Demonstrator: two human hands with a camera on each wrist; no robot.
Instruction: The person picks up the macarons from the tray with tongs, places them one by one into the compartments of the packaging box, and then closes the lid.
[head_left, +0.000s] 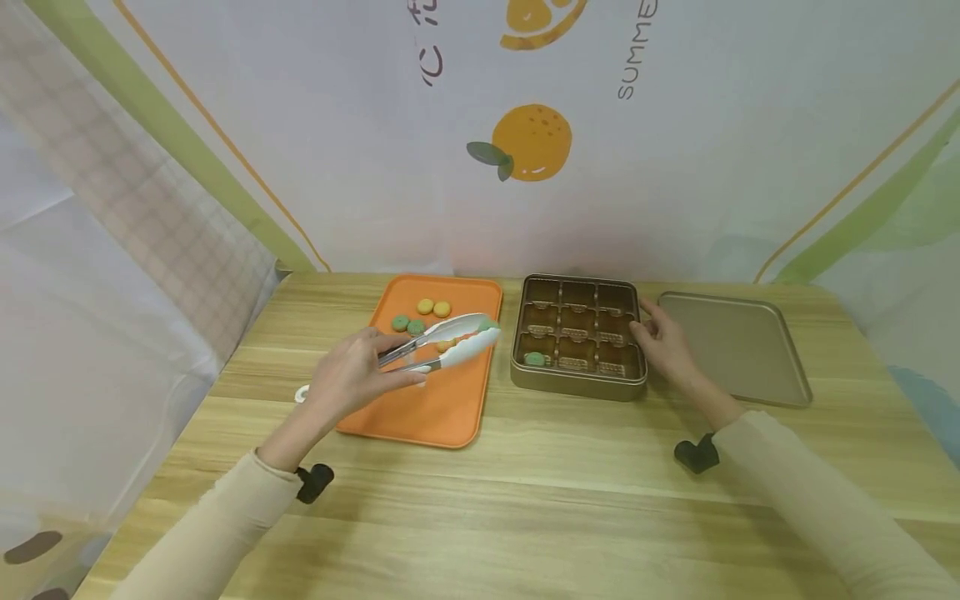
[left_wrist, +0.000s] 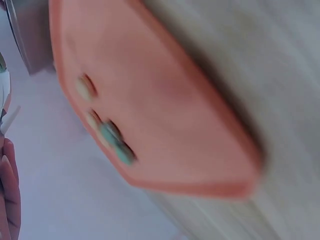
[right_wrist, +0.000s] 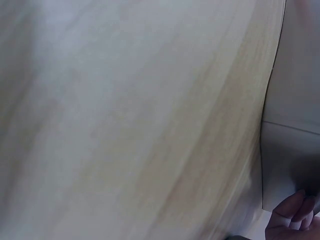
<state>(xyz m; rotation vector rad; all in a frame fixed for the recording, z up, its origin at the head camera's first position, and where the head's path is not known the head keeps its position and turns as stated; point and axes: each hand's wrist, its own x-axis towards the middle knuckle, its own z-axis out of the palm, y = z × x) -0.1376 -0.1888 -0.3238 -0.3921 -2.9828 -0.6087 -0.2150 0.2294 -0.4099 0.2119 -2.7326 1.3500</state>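
Observation:
My left hand grips metal tongs with white tips, held above the orange tray's right side. A green macaron is pinched between the tips. On the orange tray lie green macarons and yellow macarons, some partly hidden behind the tongs. A brown tin box with a divided insert stands to the right; another green macaron sits in its front left compartment. My right hand holds the box's right wall, thumb at the rim. In the left wrist view the tray is blurred.
A flat, rimmed tin lid lies on the wooden table to the right of the box, close to my right hand. Behind the table hangs a white cloth printed with oranges.

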